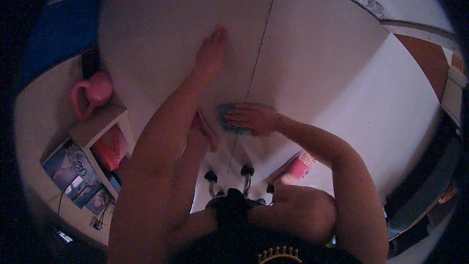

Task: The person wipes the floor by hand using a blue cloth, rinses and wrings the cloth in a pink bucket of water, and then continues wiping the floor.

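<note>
My left hand (213, 49) reaches far out over the pale tiled floor (315, 58), left of a dark seam. Its fingers are blurred and dim, and I see no object in it; whether they are spread or curled is unclear. Nearer to me, my right hand (254, 118) lies with its fingers along a grey-blue item that looks like a folded cloth (238, 130), above the same seam. Part of the cloth is hidden under the palm and fingers. My bare knees show below, and a pink slipper (298, 167) is on my right foot.
Black chair casters (247, 170) stand between my feet. To the left, a low open cabinet (100, 124) bears a pink watering can or jug (96, 90); pictures and a cable lie beside it. A dark blue panel is at the upper left, dark furniture at the right.
</note>
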Demonstrator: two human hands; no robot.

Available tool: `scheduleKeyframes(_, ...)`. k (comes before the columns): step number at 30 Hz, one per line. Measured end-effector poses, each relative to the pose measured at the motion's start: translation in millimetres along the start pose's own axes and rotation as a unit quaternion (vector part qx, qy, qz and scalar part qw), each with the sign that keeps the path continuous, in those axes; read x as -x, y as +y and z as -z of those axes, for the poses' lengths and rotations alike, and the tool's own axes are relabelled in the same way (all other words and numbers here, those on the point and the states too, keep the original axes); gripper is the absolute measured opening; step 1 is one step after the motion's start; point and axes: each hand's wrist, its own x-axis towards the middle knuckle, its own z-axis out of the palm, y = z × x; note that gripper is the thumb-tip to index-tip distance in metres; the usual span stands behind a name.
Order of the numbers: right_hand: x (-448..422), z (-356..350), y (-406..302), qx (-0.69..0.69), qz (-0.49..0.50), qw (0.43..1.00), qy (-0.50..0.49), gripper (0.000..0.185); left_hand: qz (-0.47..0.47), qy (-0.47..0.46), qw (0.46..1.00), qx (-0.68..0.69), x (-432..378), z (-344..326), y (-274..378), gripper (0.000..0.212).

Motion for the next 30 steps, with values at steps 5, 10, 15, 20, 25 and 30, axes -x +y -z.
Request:
scheduleKeyframes(5, -2, 42, 41, 0.084, -0.003, 0.993, 0.088, 0.077, 0.015, -0.010, 1.000, -0.026, 12, 27, 7, 0.059)
scheduleKeyframes(10, 7, 114, 93, 0.131, -0.174, 0.975, 0.048, 0.077, -0.065, -0.098, 0.992, -0.042, 38, 103, 17, 0.060)
scheduleKeyframes(15, 6, 133, 134, 0.236, -0.191, 0.936, 0.180, 0.076, -0.056, -0.131, 0.984, 0.105, 131, 134, 2, 0.061)
scheduleKeyframes(20, -24, 115, 115, 0.201, -0.272, 0.901, 0.273, 0.073, 0.037, -0.118, 0.916, 0.381, 188, 103, -9, 0.067)
scheduleKeyframes(25, -18, 73, 60, 0.160, -0.215, 0.956, 0.123, 0.074, 0.005, -0.064, 0.913, 0.403, 178, 83, 5, 0.067)
scheduleKeyframes(30, 10, 25, 11, 0.085, -0.146, 0.985, 0.028, 0.078, -0.023, -0.103, 0.926, 0.364, 166, 85, 12, 0.065)
